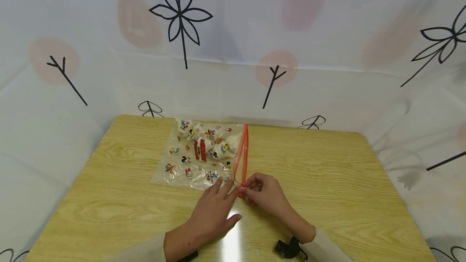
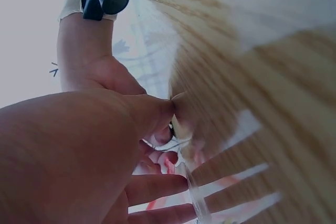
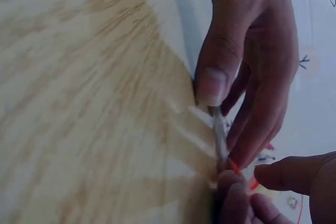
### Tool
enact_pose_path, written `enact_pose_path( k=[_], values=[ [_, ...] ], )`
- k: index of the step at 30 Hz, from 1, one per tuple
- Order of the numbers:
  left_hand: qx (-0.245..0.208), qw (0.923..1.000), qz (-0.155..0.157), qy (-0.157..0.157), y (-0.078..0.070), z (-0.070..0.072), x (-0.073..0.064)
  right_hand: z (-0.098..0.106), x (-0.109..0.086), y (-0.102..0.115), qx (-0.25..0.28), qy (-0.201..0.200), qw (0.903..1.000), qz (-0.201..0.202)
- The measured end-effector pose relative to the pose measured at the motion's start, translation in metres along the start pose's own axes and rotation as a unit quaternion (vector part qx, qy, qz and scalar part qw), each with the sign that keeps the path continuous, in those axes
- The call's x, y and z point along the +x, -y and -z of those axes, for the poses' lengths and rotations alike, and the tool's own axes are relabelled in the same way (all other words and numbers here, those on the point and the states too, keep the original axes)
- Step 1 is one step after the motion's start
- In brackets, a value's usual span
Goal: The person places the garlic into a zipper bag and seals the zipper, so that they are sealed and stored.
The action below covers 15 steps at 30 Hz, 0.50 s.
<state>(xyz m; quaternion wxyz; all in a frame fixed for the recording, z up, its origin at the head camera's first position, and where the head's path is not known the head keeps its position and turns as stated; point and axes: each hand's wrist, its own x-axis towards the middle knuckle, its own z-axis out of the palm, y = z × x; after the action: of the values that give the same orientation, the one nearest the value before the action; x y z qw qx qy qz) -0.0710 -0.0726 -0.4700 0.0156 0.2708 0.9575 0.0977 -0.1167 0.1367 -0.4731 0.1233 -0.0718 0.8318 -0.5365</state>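
A clear zip bag (image 1: 198, 175) printed with cartoon characters lies flat toward the back of the table, its red zip strip (image 1: 245, 148) running along the right side. Inside it are several rounded whitish things (image 1: 221, 151), partly covered by the print. My left hand (image 1: 211, 215) rests with fingers spread and straight on the bag's near right corner. At the near end of the red strip, my right hand (image 1: 267, 195) pinches the zip between thumb and bent fingers. Part of the strip bows apart, leaving a narrow gap. The right wrist view shows both hands close together over the bag's edge.
The wooden table (image 1: 320, 173) extends to both sides of the bag. A white cloth (image 1: 233, 88) with drawn flowers and pink patches hangs behind and at the sides. Each wrist wears a black strapped device, the right one (image 1: 289, 248) near the table's front.
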Motion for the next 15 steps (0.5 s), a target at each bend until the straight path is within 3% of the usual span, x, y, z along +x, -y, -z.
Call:
enact_pose_path(
  k=[6, 15],
  values=[
    [-0.005, 1.0000, -0.005, -0.006, 0.002, 0.000, 0.001, -0.006, 0.006, -0.006, 0.017, -0.024, 0.9995, 0.013],
    [-0.032, 0.9984, -0.009, -0.046, 0.003, 0.001, 0.004, -0.003, 0.012, -0.008, 0.100, 0.002, 0.9949, -0.012]
  ],
)
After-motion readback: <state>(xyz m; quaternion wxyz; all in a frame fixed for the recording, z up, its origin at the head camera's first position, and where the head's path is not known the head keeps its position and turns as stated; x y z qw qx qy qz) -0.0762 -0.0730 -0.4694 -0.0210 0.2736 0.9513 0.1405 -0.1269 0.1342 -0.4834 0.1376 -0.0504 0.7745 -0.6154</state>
